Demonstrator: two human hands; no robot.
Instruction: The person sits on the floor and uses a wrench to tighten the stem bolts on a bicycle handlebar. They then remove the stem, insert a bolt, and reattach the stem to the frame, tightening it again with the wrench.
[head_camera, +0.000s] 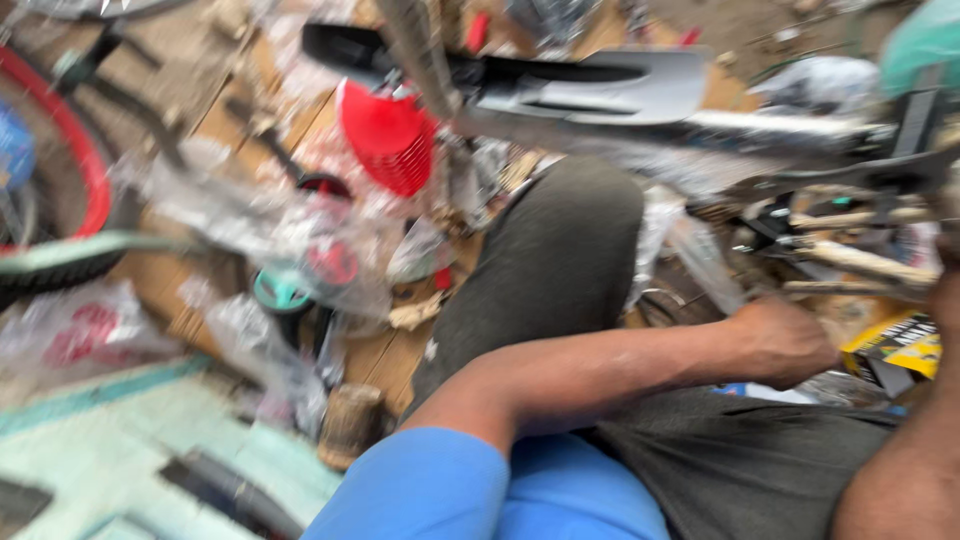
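Pretty blurry shot, but it looks like the rummaging stage: the left hand is curled into a loose fist down by the wooden tool handles and a yellow box at the right edge of the cluttered floor. Can't tell if it's pinching anything. The right hand is barely in view, state unclear. Next move probably needs a firm grip on one handle. Clear plastic bags hold small parts.

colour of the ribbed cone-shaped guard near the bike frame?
Red; the guard shows in the head view, blurred.
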